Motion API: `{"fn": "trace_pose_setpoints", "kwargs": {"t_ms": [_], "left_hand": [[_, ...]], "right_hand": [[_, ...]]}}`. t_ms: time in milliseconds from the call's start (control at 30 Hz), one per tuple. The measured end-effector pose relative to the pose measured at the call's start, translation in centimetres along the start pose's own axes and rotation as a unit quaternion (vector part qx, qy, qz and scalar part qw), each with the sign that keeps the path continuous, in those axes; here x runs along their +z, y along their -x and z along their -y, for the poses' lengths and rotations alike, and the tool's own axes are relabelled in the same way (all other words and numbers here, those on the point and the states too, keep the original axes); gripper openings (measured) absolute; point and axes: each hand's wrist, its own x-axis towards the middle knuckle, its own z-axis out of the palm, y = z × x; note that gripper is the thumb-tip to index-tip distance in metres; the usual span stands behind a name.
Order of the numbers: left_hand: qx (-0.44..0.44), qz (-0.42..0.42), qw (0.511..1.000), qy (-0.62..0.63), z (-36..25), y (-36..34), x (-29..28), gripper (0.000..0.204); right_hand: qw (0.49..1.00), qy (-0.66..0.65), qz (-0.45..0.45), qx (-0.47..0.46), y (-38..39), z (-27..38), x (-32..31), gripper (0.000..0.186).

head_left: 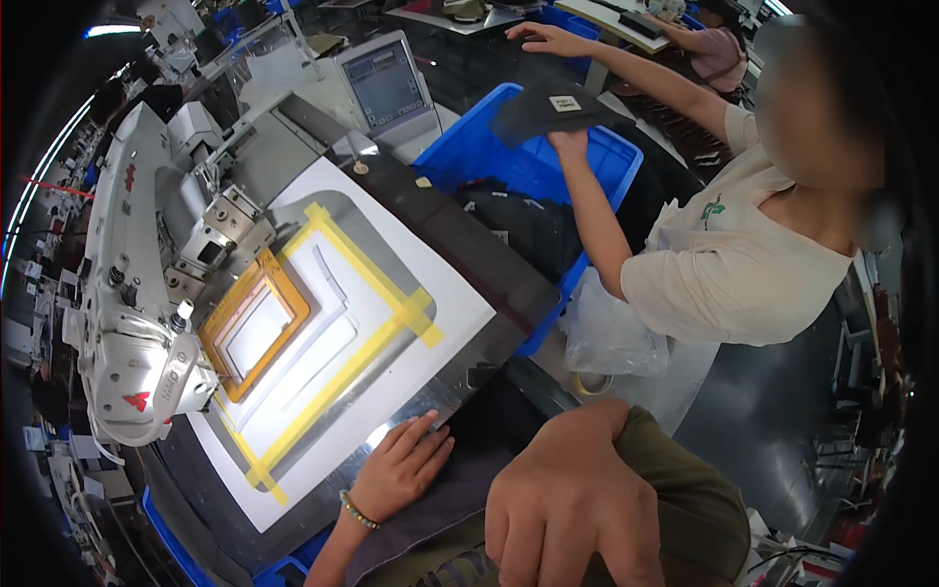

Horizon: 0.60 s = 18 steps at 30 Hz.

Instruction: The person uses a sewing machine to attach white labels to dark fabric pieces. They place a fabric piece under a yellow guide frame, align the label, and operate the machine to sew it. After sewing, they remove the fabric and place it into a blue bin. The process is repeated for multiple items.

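Observation:
My left hand (401, 465), with a beaded bracelet at the wrist, lies palm down at the near edge of the sewing machine's work table (430, 391). Its fingers are stretched out and hold nothing. Close beside it is a white sheet (367, 445) carrying a grey-edged template marked with yellow tape (357, 386). My right hand (577, 499) is raised close to the camera, knuckles up, its fingers bent downward. The picture's lower edge cuts off those fingertips, so anything in them is hidden. An orange frame (254, 328) sits under the sewing machine head (220, 230).
At the right, a co-worker holds a dark cloth piece (548, 115) with a white label over a blue bin (631, 161) of dark pieces. A control screen (386, 83) stands behind the table. A clear plastic bag (616, 328) and a tape roll (591, 383) lie nearer me.

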Motion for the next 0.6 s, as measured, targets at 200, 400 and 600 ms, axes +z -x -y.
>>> {"fn": "trace_pose_setpoints", "kwargs": {"t_ms": [200,400,600], "left_hand": [[0.004,-0.010,0.999,0.040,0.2,-0.3,0.1,0.035],[-0.083,-0.027,0.983,0.163,0.3,1.3,1.2,0.038],[-0.046,0.012,0.996,0.080,0.1,0.5,0.8,0.035]], "right_hand": [[0.994,-0.057,0.033,0.090,0.1,1.1,-1.8,0.045],[0.996,0.046,-0.020,-0.070,-0.5,-3.9,-2.8,0.063],[0.957,0.181,-0.138,-0.182,-6.4,-4.8,1.3,0.076]]}}
